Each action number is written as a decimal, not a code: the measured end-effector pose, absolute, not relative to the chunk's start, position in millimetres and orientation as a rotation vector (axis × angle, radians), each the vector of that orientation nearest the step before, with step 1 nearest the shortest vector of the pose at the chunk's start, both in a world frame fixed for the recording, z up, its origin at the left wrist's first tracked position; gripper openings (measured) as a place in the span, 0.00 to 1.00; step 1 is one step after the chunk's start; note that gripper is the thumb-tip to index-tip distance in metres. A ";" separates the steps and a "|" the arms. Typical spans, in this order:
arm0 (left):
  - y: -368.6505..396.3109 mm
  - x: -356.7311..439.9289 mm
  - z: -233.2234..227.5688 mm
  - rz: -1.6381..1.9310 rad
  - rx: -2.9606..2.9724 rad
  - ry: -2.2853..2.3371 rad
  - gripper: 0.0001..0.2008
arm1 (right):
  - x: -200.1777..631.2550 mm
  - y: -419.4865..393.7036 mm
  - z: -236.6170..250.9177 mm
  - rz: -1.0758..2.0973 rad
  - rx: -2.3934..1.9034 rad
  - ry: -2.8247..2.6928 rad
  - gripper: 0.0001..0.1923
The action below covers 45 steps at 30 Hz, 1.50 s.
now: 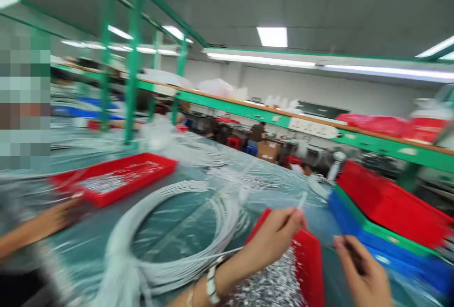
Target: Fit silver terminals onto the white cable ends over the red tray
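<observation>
My left hand (pixel 276 233) is closed in a pinch on a thin white wire (pixel 302 200), whose end sticks up past the fingertips. The hand is above a red tray (pixel 314 269) that holds a heap of small silvery metal parts (pixel 269 281). To the right of this tray is my right hand (pixel 367 271), its fingers curled and the thumb near the index finger. Whatever they may hold is too blurred to make out. A big coil of white wires (pixel 124 231) lies on the table left of my left forearm.
At left, a co-worker's hand (pixel 58 219) is beside another red tray (pixel 136 186) of small parts. Stacked red, green and blue bins (pixel 386 231) stand at right. More white wires (pixel 244 178) lie farther back. A green shelf rail (pixel 227 106) crosses behind the table.
</observation>
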<state>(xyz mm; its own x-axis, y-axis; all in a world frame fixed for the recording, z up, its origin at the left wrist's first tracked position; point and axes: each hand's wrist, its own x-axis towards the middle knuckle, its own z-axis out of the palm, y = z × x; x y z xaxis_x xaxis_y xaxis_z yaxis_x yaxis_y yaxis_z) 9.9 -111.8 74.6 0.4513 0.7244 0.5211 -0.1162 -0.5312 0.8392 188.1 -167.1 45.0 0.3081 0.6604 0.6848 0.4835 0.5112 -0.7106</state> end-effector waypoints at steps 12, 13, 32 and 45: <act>-125.1 10.6 44.9 0.768 1.773 0.325 0.27 | 168.3 -184.3 49.6 0.337 -1.056 -1.385 0.14; -123.5 10.9 45.3 0.763 1.777 0.338 0.27 | 167.8 -184.7 48.4 0.347 -1.051 -1.376 0.14; -96.5 12.9 43.7 0.666 1.617 0.305 0.21 | 153.3 -161.7 40.5 0.563 -1.178 -1.215 0.23; -96.9 5.4 47.0 0.818 1.614 0.315 0.17 | 164.7 -179.1 25.1 0.475 -1.377 -1.354 0.21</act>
<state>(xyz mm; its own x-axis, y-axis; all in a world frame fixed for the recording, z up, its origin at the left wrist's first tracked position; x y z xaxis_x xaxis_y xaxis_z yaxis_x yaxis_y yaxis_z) 5.4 -96.9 47.0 0.7122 0.6202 0.3288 -0.2392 -0.2261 0.9443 164.7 -179.1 25.1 0.2678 0.8812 0.3895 0.4445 0.2456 -0.8615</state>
